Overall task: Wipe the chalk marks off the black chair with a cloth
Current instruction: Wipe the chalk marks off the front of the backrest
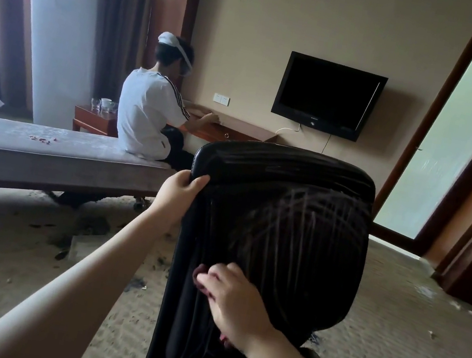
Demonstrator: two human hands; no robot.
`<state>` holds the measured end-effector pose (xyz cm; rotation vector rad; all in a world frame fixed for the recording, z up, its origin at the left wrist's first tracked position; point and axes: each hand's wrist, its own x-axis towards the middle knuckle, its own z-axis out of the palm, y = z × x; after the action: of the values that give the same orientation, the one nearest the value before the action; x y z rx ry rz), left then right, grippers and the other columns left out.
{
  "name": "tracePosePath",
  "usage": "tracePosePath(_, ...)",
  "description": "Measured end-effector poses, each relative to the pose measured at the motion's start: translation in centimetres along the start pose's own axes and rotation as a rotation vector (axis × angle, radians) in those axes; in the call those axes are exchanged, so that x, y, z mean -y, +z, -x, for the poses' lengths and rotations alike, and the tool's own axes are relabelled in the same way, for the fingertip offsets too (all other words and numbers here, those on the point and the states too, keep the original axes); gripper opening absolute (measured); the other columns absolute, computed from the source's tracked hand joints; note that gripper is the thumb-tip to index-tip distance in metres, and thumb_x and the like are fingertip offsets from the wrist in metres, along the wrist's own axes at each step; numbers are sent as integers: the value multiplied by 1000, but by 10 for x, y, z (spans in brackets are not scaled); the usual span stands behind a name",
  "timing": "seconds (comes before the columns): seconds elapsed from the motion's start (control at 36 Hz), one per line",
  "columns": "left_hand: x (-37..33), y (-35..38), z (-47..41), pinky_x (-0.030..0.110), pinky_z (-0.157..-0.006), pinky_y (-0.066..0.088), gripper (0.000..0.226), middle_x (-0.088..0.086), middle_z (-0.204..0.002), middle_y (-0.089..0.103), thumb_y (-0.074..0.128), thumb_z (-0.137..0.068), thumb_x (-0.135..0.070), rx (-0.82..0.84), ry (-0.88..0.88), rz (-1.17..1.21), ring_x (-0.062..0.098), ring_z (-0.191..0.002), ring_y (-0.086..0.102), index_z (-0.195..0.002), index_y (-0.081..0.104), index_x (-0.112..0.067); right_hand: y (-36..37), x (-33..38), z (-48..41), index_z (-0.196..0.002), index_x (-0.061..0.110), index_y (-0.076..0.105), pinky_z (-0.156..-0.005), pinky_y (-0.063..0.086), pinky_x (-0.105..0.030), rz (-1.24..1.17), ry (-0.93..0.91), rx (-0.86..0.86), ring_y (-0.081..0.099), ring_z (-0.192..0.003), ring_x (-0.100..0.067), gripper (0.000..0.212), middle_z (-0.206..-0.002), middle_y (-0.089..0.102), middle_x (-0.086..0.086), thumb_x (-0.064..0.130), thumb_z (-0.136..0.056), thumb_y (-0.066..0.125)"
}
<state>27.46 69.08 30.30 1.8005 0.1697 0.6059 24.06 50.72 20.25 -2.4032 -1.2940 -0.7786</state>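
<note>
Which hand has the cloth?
The right hand, low on the black chair, pressing the dark-red cloth against its back. The left hand holds no cloth; it grips the chair's top edge.

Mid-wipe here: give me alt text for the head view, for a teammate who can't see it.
The right hand presses a dark red cloth against the back of a black chair streaked with pale chalk marks, while the left hand grips its top corner. Behind, a person sits on a bench.

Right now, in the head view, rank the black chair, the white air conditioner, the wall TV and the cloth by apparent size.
1. Black chair, though it is nearest the camera.
2. White air conditioner.
3. Wall TV.
4. Cloth, mostly hidden under the right hand.
</note>
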Motion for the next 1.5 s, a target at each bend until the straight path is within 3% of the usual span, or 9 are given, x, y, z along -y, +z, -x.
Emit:
tracePosePath(0.17,-5,0,2,30,-61,36,39,10,-79,57,56,-94,-33,8,4,-10,16,-70,48,-96,59,7,-76,-19,-106,-96,4,72,-69,49,-38,-4,173,-357,55,-78,-33,27,-88,62,-12,-8,-79,55)
tracePosePath(0.28,-5,-1,2,28,-56,33,38,8,-77,55,54,-95,-32,8,13,-25,13,-64,45,-96,59,6,-72,-21,-139,-99,-1,69,-73,50,-47,59,170,-129,49,-87,-31,29,-101,62,-13,-10,-83,47)
tracePosePath(0.44,-1,-3,0,32,-65,38,41,11,-80,58,55,-94,-34,0,26,-3,16,-71,49,-96,58,7,-36,-20,-91,-106,2,69,-56,54,-40,129,58,-183,53,-73,-31,36,-90,62,-9,-2,-81,43)
tracePosePath(0.58,2,0,-1,30,-65,39,37,11,-87,62,55,-94,-34,-6,23,-4,15,-76,52,-97,61,3,-9,-19,-29,-111,6,67,-56,55,-33,215,18,-56,55,-76,-25,47,-95,61,-5,-7,-66,76)
tracePosePath(0.83,-3,0,5,32,-69,39,41,11,-86,58,54,-95,-35,-7,6,15,18,-77,51,-100,59,5,4,-17,19,-96,11,70,-52,53,-28,114,56,37,53,-70,-17,38,-82,56,3,-7,-64,74)
tracePosePath(0.97,-5,1,7,33,-72,41,37,13,-91,63,53,-95,-34,-10,1,24,19,-81,53,-101,61,2,-44,-35,-26,-98,9,73,-66,54,-34,59,152,-146,62,-75,-29,41,-87,65,-8,8,-74,40)
tracePosePath(1.08,-3,0,7,37,-69,42,37,15,-89,62,53,-95,-35,-15,1,13,20,-77,53,-101,61,1,-86,-64,-85,-110,0,69,-80,54,-40,67,305,-342,63,-91,-37,37,-102,67,-17,-9,-79,51)
tracePosePath(1.19,-1,-3,7,33,-68,39,37,13,-88,61,53,-95,-35,-11,16,15,19,-76,51,-101,60,1,-75,-69,-107,-105,-3,71,-77,50,-37,94,285,-237,61,-86,-40,40,-96,65,-20,-17,-72,53)
tracePosePath(1.5,2,0,5,31,-64,38,37,9,-84,59,53,-95,-34,-44,21,31,17,-76,50,-99,61,2,25,-43,2,-108,5,70,-74,53,-28,5,281,-233,60,-84,-22,44,-92,66,-3,-7,-67,77)
